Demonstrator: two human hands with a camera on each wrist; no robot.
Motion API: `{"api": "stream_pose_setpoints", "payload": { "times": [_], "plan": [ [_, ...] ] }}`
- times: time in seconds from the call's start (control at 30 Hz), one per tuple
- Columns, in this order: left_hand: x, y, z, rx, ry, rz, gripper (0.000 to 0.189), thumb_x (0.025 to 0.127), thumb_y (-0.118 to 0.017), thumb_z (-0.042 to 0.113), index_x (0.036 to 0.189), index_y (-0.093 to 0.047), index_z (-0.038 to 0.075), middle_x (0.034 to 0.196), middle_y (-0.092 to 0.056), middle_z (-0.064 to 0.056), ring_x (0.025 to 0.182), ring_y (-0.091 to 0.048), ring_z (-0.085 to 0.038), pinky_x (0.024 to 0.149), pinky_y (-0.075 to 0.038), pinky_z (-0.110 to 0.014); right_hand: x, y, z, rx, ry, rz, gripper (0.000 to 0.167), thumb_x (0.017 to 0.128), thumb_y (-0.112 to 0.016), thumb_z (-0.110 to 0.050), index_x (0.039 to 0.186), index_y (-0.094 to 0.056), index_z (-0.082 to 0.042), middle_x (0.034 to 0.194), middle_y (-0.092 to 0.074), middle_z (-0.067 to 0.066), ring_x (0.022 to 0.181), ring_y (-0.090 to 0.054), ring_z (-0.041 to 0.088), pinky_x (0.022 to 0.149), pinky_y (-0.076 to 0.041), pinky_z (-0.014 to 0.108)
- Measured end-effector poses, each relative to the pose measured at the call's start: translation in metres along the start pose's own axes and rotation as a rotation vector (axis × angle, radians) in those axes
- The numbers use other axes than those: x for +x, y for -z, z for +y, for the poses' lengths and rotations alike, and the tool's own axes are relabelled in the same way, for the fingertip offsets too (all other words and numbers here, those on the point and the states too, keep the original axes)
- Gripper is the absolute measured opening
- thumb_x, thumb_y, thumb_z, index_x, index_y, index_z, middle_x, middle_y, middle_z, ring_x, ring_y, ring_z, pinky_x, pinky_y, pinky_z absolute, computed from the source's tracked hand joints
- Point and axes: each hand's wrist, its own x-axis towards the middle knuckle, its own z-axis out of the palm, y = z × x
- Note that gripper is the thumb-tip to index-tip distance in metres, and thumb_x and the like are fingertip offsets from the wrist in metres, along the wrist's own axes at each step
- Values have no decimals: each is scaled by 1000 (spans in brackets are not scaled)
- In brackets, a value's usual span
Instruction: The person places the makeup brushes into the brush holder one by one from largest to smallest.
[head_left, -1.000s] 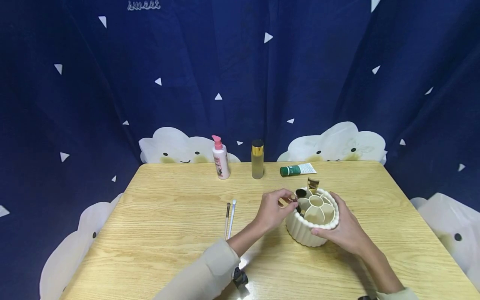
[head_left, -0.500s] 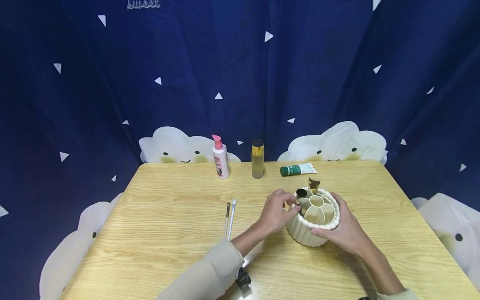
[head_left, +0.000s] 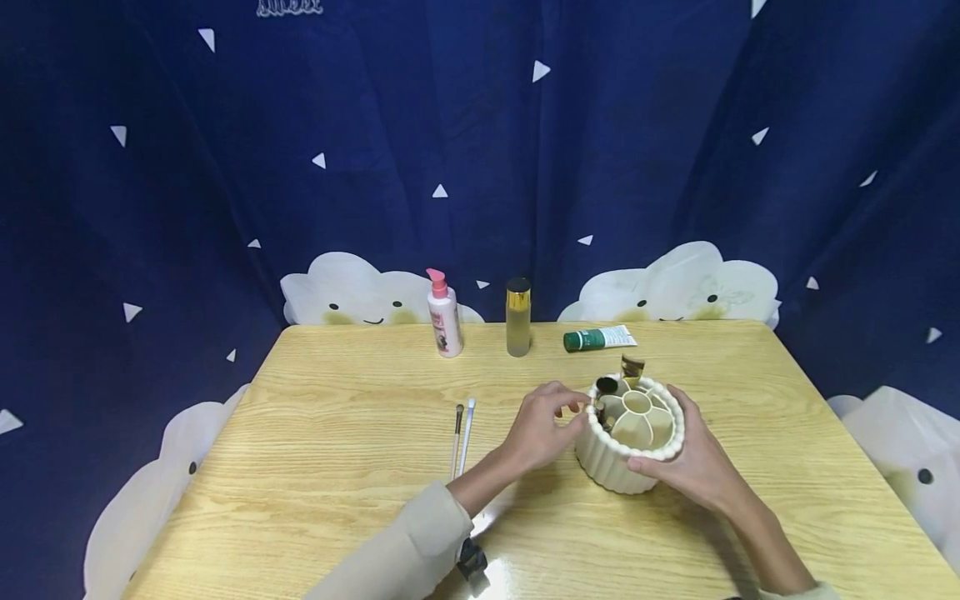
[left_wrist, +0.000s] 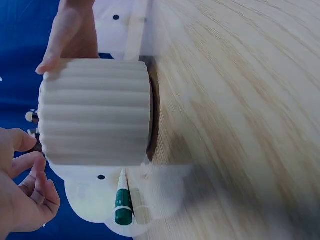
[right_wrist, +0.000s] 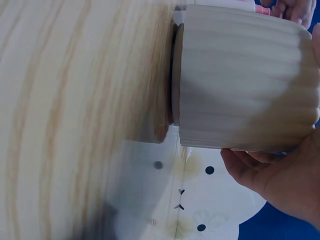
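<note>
your left hand (head_left: 542, 423) is at the left edge of the white pot (head_left: 613, 468), thumb and index finger right by a small brush (head_left: 599, 407) poking out of it; cannot tell if they pinch it or only touch it, tips too small to read. key relation: that brush is just to the right of your left fingertips, long axis close to upright, most of it hidden inside the pot, so left is the nearer hand. your right hand (head_left: 692, 454) grips the pot from the right, thumb on the near side by the rim, fingers round the far side. pot stands upright on the table (head_left: 337, 400). also in it, toward the far side: a black brush (head_left: 607, 385) and a gold brush (head_left: 632, 367). a dark-tipped brush (head_left: 457, 435) and a pale brush (head_left: 467, 433) lie side by side on the table, left of your left hand, long axes pointing away from you, near ends hidden behind the left arm (head_left: 483, 482). green tube (head_left: 600, 337) lies beyond the pot.
</note>
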Motion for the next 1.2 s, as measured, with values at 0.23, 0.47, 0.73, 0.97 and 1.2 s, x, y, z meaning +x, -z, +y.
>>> {"api": "stream_pose_setpoints", "payload": {
  "times": [0.23, 0.47, 0.73, 0.97, 1.2],
  "plan": [
    [-12, 19, -25, -62, 65, -28, 25, 86, -65, 15, 109, -68, 5, 95, -67, -7, 86, -62, -23, 71, -48, -20, -4, 6, -2, 16, 2, -25, 121, 67, -84, -33, 152, -1, -12, 146, -30, 31, 126, -38, 51, 96, -31, 72],
    [-30, 44, -63, -84, 196, -1, 23, 88, -63, 14, 108, -66, 2, 103, -67, -12, 94, -62, -27, 67, -51, -20, -10, 14, -5, 7, 31, -34, 107, 71, -82, -26, 150, -12, -6, 144, -36, 25, 125, -42, 36, 96, -44, 32],
    [-51, 63, -102, -35, 280, 23, 24, 86, -63, 4, 106, -61, -9, 98, -64, -17, 83, -61, -23, 68, -52, -22, -10, 19, -1, 57, 66, 9, 85, 77, -79, -20, 141, -26, 1, 137, -44, 24, 111, -32, -21, 88, -41, 7],
    [-56, 69, -116, 0, 398, 58, 17, 80, -66, -3, 95, -61, -9, 79, -62, -10, 68, -55, -13, 60, -49, -17, -7, 22, 1, 22, 75, 20, 90, 75, -80, -21, 143, -23, -1, 141, -42, 24, 117, -41, -8, 83, -47, 12],
    [-54, 67, -120, 44, 485, 36, 12, 76, -66, -3, 86, -61, -6, 71, -59, -7, 61, -54, -11, 53, -46, -17, -1, 25, -3, -27, 38, -28, 106, 74, -81, -28, 150, -11, -5, 146, -34, 25, 113, -51, 41, 80, -52, 32]
  ]
}}
